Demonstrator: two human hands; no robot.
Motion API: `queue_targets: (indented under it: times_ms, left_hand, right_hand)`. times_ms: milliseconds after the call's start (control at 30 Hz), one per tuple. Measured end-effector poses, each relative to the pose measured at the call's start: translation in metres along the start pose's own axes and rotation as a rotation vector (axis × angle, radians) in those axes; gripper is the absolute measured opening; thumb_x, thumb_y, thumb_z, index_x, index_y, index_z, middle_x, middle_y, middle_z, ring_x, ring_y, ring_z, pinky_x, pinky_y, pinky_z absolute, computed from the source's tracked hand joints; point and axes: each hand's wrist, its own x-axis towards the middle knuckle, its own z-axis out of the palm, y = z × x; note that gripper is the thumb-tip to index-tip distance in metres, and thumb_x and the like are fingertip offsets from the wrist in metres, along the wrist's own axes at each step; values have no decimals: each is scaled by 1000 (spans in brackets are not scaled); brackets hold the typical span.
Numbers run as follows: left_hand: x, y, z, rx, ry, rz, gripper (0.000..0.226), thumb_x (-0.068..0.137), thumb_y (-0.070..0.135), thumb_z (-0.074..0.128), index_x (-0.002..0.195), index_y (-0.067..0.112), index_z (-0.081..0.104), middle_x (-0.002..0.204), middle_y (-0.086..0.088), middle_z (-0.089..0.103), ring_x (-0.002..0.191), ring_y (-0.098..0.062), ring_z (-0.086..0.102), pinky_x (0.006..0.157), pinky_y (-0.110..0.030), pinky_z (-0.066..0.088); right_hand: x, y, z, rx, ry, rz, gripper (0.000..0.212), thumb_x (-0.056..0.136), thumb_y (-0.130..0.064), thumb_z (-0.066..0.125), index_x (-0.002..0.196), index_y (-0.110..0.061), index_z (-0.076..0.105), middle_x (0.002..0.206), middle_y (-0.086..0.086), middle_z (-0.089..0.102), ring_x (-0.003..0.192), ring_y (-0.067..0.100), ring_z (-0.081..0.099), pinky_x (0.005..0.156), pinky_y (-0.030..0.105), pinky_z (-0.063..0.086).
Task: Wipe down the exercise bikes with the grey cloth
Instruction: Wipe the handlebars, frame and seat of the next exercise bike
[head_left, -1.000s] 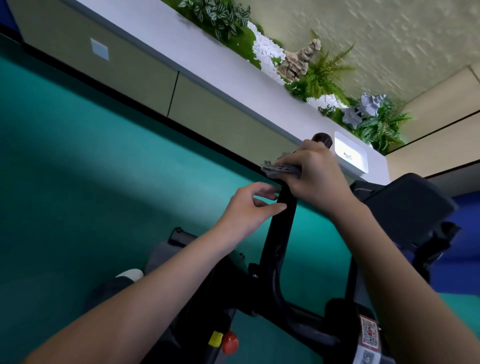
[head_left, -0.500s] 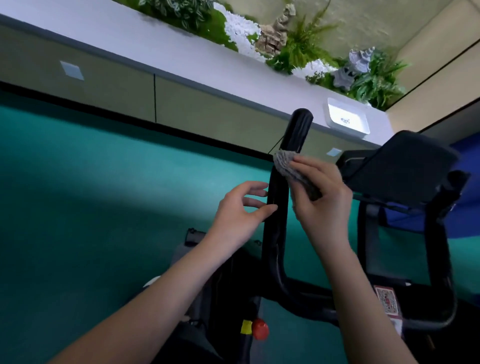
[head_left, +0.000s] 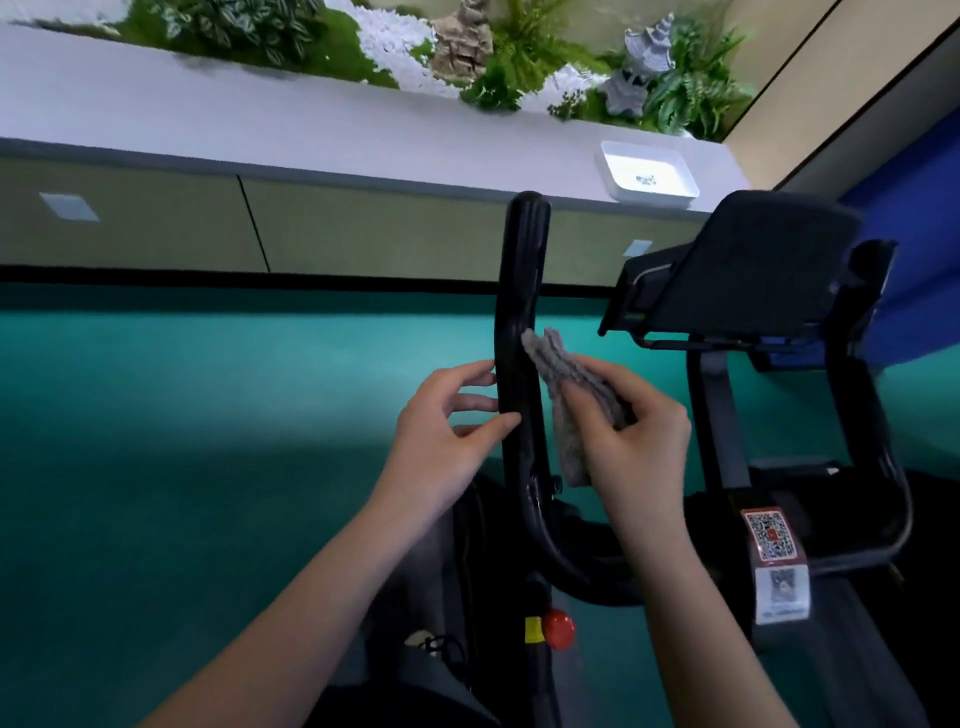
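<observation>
The right hand (head_left: 634, 441), pinching the grey cloth (head_left: 569, 379), has slid down the handlebar (head_left: 522, 270) to frame centre (left hand (head_left: 441, 431) steadies it, fingers relaxed), so the upper grip is likely wiped.

My one camera sits on my head, facing forward and down, close above the handlebar (head_left: 521, 291) at frame centre.
</observation>
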Motion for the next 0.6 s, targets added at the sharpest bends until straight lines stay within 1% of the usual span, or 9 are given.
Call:
queue_targets:
  times_ms: [100,167,200,267,333,400,467,500,600]
  left_hand:
    - [3,3,-6,143,-12,131,47,79,4,70,123,16,57,117,0,54,94,-6,60,75,-16,51]
    - [9,8,-13,277,-32,260,49,82,5,68,126,18,54,120,4,50,101,-5,57,82,-17,49]
    - [13,10,-17,361,-49,329,50,82,5,67,128,18,52,124,4,49,107,-7,54,88,-18,47]
    - [24,15,-25,552,-89,460,53,82,6,66,132,15,50,134,2,46,122,-14,45,103,-22,36]
    - [34,19,-31,701,-137,565,54,82,6,66,133,11,49,143,-2,41,130,-20,37,112,-26,24]
    - [42,22,-34,780,-179,636,54,81,3,65,133,9,50,145,-5,38,133,-24,34,113,-37,25]
    - [48,24,-38,852,-189,705,54,80,1,64,132,9,51,147,-6,35,137,-26,31,108,-47,29]
    - [50,24,-39,895,-192,742,55,79,0,64,131,10,51,149,-6,33,138,-26,29,107,-49,30]
    - [58,27,-41,1004,-226,846,57,78,-1,60,132,12,50,152,-4,30,141,-22,24,104,-45,31]
  right_hand:
    - [7,-3,16,38,154,99,20,84,-8,66,101,-15,73,84,-20,68,79,-12,63,77,8,47]
    - [13,-4,26,62,157,147,19,84,-10,66,101,-15,73,81,-23,66,76,-13,62,75,6,46]
    - [16,-3,29,69,135,167,19,84,-10,66,101,-15,73,81,-21,67,76,-11,62,76,7,46]
    - [21,0,31,92,65,192,19,85,-9,66,102,-13,72,86,-11,70,82,-3,65,81,15,49]
    - [23,4,25,125,-7,200,18,85,-8,66,102,-11,72,92,-3,73,88,7,67,86,28,53]
    - [21,8,18,118,-62,202,17,85,-9,67,101,-11,72,95,-1,73,91,12,68,89,37,54]
    - [15,12,11,116,-96,220,16,84,-9,68,99,-11,72,93,-1,74,90,13,68,89,40,54]
    - [11,13,8,126,-109,238,16,84,-9,68,99,-10,73,93,-1,74,90,13,69,88,40,54]
    - [-2,18,0,168,-151,299,18,84,-10,69,101,-7,72,94,3,74,92,17,69,88,43,54]
